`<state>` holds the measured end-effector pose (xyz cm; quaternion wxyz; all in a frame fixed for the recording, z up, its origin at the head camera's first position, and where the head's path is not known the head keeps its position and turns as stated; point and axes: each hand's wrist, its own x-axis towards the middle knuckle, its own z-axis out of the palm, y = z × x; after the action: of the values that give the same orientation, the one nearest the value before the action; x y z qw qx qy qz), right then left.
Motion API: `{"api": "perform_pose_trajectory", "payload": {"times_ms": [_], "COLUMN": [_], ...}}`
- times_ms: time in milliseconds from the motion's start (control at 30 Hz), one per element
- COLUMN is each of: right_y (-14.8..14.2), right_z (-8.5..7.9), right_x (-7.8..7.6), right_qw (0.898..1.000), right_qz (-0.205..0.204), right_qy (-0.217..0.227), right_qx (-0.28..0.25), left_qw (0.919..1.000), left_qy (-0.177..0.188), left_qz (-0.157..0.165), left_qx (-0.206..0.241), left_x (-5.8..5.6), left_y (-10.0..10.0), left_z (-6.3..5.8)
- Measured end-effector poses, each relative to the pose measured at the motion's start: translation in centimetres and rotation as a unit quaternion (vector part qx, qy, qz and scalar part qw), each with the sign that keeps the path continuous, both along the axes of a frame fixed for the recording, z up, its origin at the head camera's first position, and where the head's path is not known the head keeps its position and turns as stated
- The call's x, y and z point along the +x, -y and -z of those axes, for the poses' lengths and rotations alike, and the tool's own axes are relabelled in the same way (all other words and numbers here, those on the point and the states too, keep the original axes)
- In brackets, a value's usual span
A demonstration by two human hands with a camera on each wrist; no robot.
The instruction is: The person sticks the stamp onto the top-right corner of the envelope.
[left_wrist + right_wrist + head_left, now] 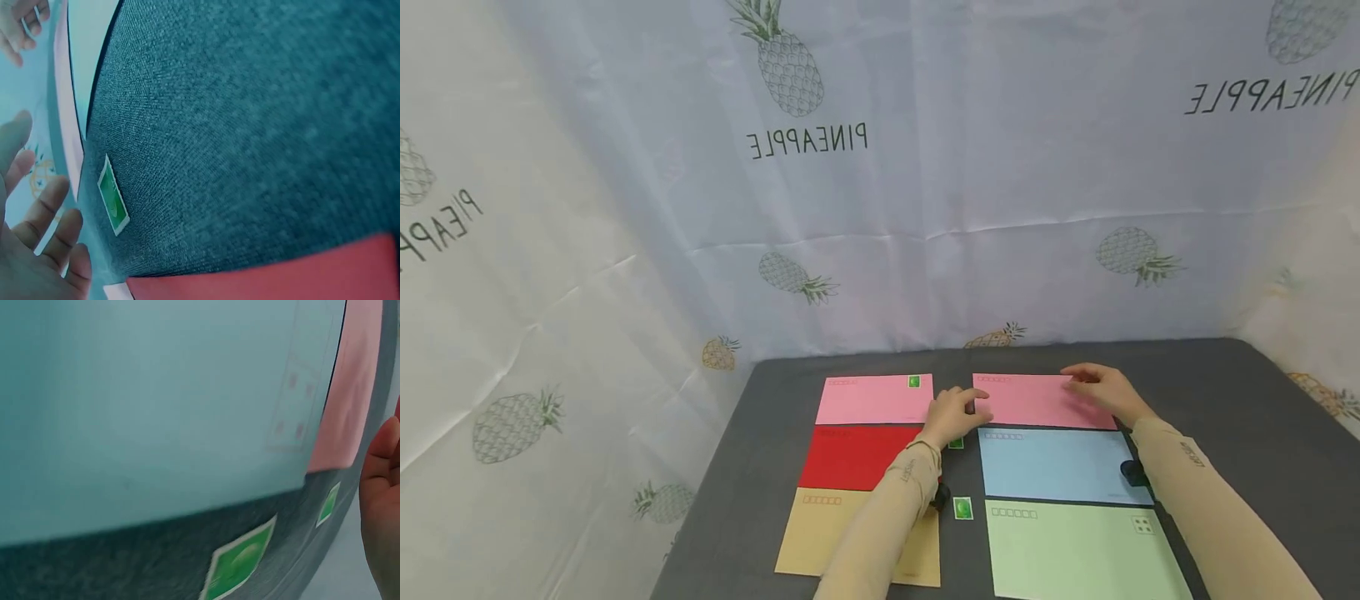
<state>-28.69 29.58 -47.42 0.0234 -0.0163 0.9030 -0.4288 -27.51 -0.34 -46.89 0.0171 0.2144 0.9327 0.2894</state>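
Observation:
A pink envelope (1030,402) lies flat at the top of the right-hand column. My left hand (953,412) hovers by its left end, thumb and forefinger spread, and the left wrist view shows the fingers loosely bent around nothing. Over the envelope's right end is my right hand (1105,392), fingers relaxed and reaching left. Between the columns lie two green stamps, one (956,443) just below my left hand and another (962,508) farther down. A third green stamp (913,382) sits at the upper right corner of the left pink envelope (868,402).
Below the left pink envelope lie a red envelope (857,457) and a tan one (808,533), partly covered by my left sleeve. The right column continues with a blue envelope (1052,467) and a green one (1075,554). A pineapple-print curtain (925,183) hangs behind the dark table (722,517).

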Motion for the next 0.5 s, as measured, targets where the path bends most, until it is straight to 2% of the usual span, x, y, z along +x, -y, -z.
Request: {"api": "perform_pose_trajectory", "payload": {"times_ms": [100,333,500], "right_y": [-1.0,-3.1,-3.7], "right_z": [0.1,0.3,0.6], "right_x": [0.2,1.1,1.3], "right_qw": [1.000,0.997,0.994], "right_qz": [0.020,0.079,0.102], "right_qy": [-0.005,-0.020,0.001], "right_qx": [-0.010,0.000,0.023], "left_qw": [0.9998,0.9993,0.9986], "left_qy": [0.010,0.036,0.016], "left_qz": [-0.017,-0.014,-0.041], "left_qx": [-0.003,0.004,-0.029], "left_x": [-0.1,-0.1,-0.1], "left_y": [-0.2,-0.7,-1.1], "left_z": [0.0,-0.1,-0.1]}}
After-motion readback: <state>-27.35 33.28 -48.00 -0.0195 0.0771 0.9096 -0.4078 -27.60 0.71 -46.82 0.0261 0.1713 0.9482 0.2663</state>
